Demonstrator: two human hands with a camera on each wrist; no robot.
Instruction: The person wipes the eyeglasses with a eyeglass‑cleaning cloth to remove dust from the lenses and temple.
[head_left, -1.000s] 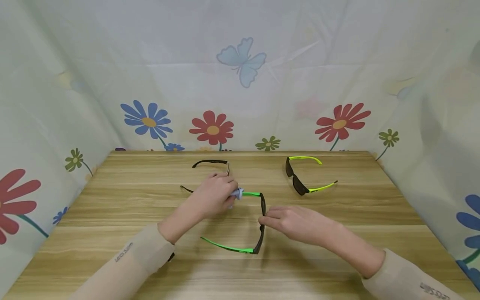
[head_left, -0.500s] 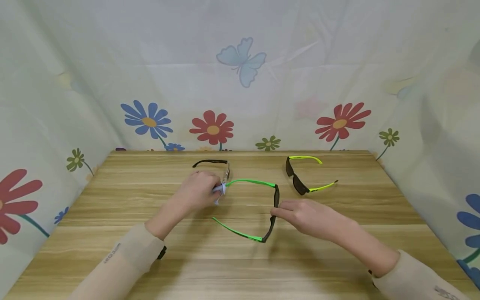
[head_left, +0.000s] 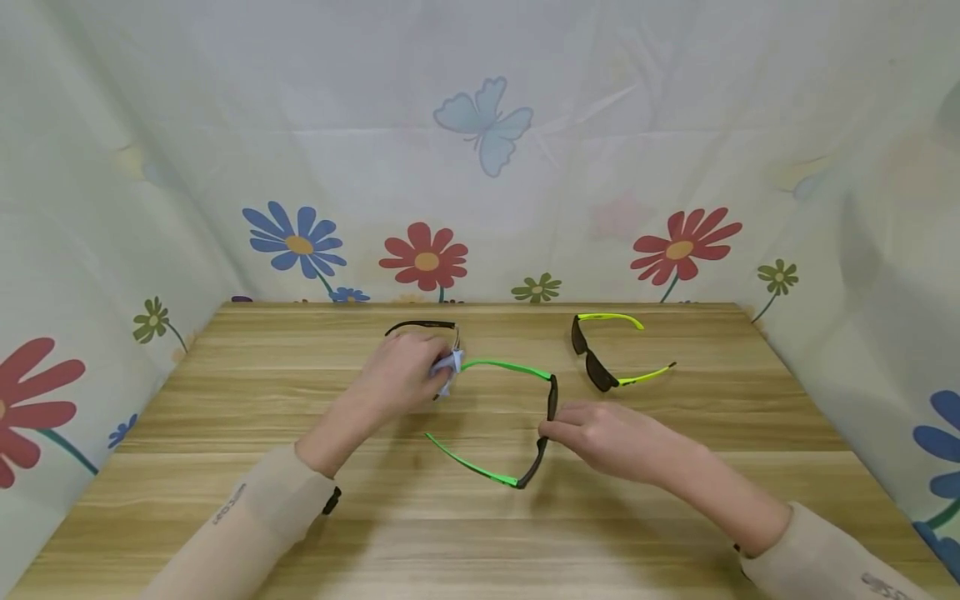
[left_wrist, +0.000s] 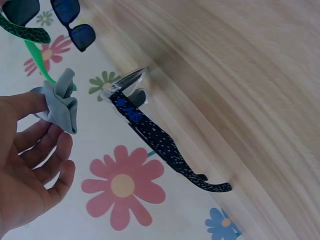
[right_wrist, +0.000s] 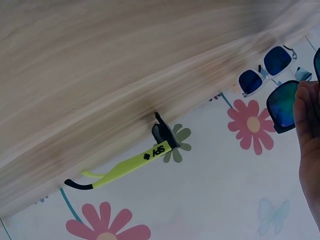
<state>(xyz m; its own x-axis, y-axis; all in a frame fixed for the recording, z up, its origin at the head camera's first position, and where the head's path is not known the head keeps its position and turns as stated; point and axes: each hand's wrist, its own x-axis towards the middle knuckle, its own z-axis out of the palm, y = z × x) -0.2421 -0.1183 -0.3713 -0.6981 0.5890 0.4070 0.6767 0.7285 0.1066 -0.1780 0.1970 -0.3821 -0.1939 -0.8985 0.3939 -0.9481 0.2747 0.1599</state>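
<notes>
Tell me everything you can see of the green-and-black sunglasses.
The green-and-black sunglasses have a black front, mirrored blue-green lenses and bright green temples, one showing a dark scale-like pattern; all looks like smooth plastic. Both temples are unfolded, pointing toward the person's left. They appear to be held above the wooden table. The right hand pinches the front near the bridge; the left hand holds a pale blue cloth at the far temple's end, which is hidden. The near temple's tip is free.
</notes>
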